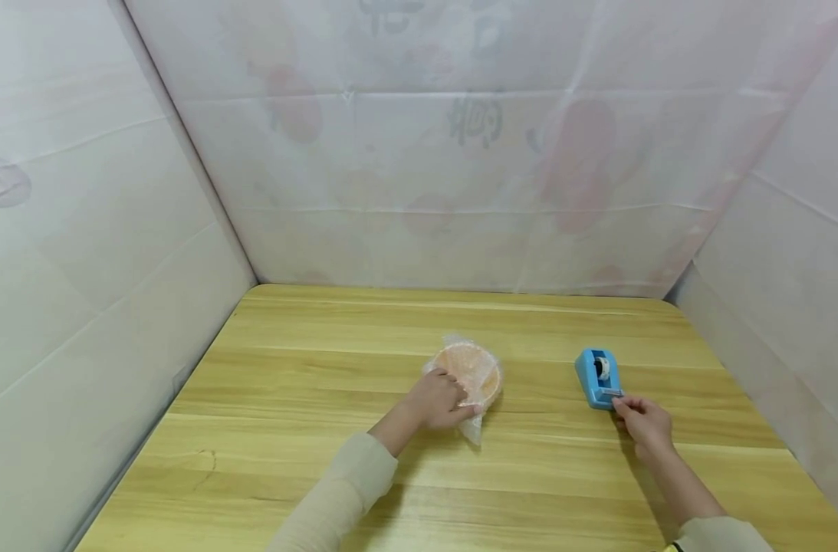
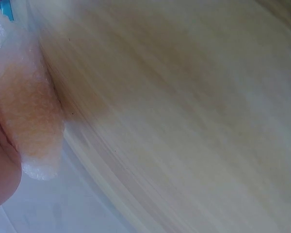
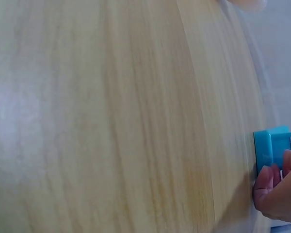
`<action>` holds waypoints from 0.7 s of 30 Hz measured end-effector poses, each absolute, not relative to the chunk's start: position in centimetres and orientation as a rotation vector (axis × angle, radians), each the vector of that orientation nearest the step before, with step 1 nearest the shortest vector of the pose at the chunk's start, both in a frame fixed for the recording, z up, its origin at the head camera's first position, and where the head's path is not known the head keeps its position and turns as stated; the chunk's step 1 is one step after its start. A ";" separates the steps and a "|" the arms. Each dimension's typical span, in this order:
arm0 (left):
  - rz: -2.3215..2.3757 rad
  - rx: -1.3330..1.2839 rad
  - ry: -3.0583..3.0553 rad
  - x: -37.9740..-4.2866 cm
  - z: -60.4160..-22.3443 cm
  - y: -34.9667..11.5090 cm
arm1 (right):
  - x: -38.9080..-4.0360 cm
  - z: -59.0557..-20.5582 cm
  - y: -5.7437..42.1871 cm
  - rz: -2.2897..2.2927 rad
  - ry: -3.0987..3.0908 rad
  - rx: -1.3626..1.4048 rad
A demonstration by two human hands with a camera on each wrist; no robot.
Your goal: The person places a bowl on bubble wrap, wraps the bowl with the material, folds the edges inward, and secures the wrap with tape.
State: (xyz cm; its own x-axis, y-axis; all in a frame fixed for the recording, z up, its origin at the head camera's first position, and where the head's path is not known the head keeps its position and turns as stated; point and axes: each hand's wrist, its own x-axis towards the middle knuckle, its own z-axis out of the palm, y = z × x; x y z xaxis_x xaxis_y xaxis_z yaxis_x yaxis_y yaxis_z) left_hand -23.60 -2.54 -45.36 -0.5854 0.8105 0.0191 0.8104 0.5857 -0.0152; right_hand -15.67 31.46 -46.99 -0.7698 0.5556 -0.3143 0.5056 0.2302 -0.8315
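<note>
A round orange object in bubble wrap [image 1: 484, 368], bowl-like in outline, lies on the wooden table [image 1: 287, 475]. My left hand [image 1: 441, 400] holds it at its near left side, fingers curled over the wrap and thumb stretched along the near edge. In the left wrist view the wrapped object [image 2: 31, 111] fills the left side beside the palm. To the right stands a blue tape dispenser [image 1: 591, 376] with a small white roll of tape [image 1: 603, 369]. At its near cutting end, my right hand [image 1: 645, 422] pinches the tape end between thumb and fingertips. Those fingers partly hide the tape.
Pale printed cloth walls [image 1: 419, 192] enclose the table at the back and both sides. A flap of loose bubble wrap [image 1: 472, 431] sticks out toward the near side of the wrapped object. The dispenser stands apart from the wrapped object, with bare tabletop between.
</note>
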 end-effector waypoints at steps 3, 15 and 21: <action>-0.004 -1.420 -2.773 -23.6 -45.4 -2.5 | -15.6 -46.9 31.3 1.595 -2.463 -1.028; -0.022 -1.417 -2.801 -23.6 -45.3 -2.8 | -14.9 -45.9 30.7 1.577 -2.499 -0.979; -0.028 -1.405 -2.805 -23.8 -45.3 -2.8 | -14.7 -44.8 30.2 1.635 -2.493 -0.768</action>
State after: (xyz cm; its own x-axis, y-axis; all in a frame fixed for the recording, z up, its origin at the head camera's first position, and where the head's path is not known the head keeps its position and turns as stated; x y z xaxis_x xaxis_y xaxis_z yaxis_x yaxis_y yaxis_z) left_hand -23.78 -2.82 -45.26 -0.5989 0.8007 0.0120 0.8008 0.5987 0.0142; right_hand -14.71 30.18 -44.77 -0.8737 0.4369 -0.2139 0.3702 0.3120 -0.8750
